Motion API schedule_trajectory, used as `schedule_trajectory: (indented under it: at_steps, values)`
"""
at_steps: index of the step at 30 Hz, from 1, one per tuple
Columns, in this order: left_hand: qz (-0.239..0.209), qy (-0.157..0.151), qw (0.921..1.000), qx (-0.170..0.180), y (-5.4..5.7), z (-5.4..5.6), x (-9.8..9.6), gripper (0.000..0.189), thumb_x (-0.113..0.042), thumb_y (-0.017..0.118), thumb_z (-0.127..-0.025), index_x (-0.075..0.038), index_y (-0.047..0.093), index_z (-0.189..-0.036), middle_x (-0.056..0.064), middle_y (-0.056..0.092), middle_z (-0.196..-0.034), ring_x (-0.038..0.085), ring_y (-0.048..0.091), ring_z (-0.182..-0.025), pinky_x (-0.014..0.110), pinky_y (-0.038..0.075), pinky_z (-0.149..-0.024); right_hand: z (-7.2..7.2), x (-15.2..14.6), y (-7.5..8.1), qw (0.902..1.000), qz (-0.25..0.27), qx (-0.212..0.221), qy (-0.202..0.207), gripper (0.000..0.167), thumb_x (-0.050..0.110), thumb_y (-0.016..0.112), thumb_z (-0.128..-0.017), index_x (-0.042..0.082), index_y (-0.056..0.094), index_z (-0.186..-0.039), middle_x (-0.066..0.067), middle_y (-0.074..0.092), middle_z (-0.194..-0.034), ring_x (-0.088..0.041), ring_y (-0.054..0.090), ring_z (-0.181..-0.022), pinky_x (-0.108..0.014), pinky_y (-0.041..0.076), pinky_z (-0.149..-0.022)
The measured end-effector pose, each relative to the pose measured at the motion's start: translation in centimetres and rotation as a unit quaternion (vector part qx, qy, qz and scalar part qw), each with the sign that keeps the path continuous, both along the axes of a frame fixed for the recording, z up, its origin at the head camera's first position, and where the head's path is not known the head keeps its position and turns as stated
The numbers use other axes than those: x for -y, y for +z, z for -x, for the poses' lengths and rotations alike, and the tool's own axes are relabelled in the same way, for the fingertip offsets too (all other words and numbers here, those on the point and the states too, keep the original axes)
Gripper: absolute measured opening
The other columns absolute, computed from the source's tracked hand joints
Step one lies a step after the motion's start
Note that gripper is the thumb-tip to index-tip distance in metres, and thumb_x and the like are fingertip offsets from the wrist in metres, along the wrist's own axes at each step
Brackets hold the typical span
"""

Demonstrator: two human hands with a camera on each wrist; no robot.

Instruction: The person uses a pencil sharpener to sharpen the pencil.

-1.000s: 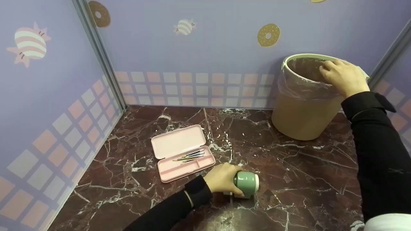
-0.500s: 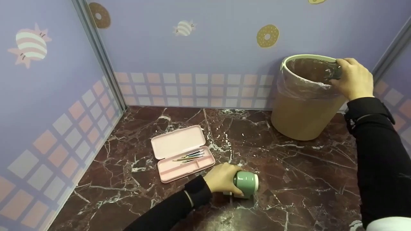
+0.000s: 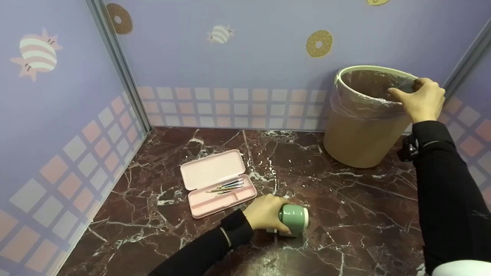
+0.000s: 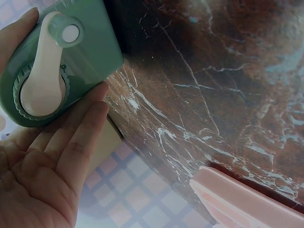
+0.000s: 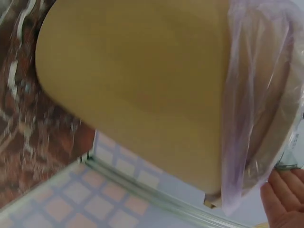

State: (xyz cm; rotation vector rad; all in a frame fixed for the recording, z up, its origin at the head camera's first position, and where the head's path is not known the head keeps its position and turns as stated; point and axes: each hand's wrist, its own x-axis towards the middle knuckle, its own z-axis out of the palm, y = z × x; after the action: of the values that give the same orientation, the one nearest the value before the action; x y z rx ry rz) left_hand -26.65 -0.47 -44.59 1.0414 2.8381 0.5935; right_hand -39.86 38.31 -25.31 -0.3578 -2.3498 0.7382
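My left hand grips a green hand-crank pencil sharpener on the dark marble table. The left wrist view shows its pale crank handle and my fingers along its underside. At the upper right, my right hand is at the near right rim of a tan waste bin. It holds a see-through small tray, mostly hidden by the rim and liner in the right wrist view. In the head view, the tray overlaps the bin's opening.
An open pink pencil case with several thin pencils lies left of the sharpener. Small white bits are scattered on the table. A clear plastic liner hangs over the bin's rim. Patterned walls stand behind and at both sides.
My right hand has turned over at the bin's rim and shifted slightly right; the see-through tray showed more plainly half a second ago. My left hand and the sharpener have stayed put.
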Motion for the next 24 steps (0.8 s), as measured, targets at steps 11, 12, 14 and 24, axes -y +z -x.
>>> schedule_trajectory:
  at_steps: [11, 12, 14, 24]
  values:
    - [0.005, -0.006, 1.0, -0.005, -0.1, -0.1, -0.2, 0.06, -0.042, 0.095, -0.064, -0.015, 0.074, -0.114, -0.002, 0.079, -0.096, 0.006, 0.066, -0.074, 0.019, 0.053, -0.069, -0.9, -0.2, -0.1, 0.9979, 0.065, -0.004, -0.006, 0.074, 0.06, 0.077, -0.081, 0.003, 0.071, -0.128, 0.038, 0.034, -0.06, 0.011, 0.037, -0.066, -0.016, 0.033, -0.075]
    - [0.006, -0.006, 1.0, -0.005, -0.1, -0.1, -0.2, 0.061, -0.042, 0.095, -0.064, -0.015, 0.074, -0.114, -0.001, 0.079, -0.096, 0.006, 0.066, -0.074, 0.019, 0.053, -0.069, -0.9, -0.2, -0.2, 0.9977, 0.067, -0.007, -0.006, 0.073, 0.059, 0.077, -0.081, 0.003, 0.071, -0.128, 0.038, 0.035, -0.061, 0.012, 0.037, -0.066, -0.015, 0.033, -0.076]
    - [0.005, -0.004, 1.0, -0.005, 0.0, -0.1, -0.1, 0.061, -0.041, 0.095, -0.063, -0.015, 0.074, -0.114, -0.001, 0.079, -0.096, 0.006, 0.066, -0.074, 0.019, 0.053, -0.069, -0.9, -0.2, -0.3, 0.9971, 0.075, -0.013, -0.006, 0.073, 0.059, 0.078, -0.081, 0.004, 0.07, -0.128, 0.035, 0.052, -0.069, 0.015, 0.038, -0.065, -0.014, 0.034, -0.078]
    - [0.005, -0.003, 1.0, -0.008, -0.1, 0.1, 0.0, 0.061, -0.041, 0.095, -0.063, -0.015, 0.074, -0.114, -0.001, 0.079, -0.097, 0.009, 0.068, -0.076, 0.022, 0.055, -0.071, -2.0, 0.7, -0.5, 0.982, 0.156, -0.071, 0.08, 0.07, 0.039, 0.087, -0.08, 0.005, 0.064, -0.136, -0.005, 0.074, -0.127, 0.016, 0.061, -0.085, -0.006, 0.049, -0.081]
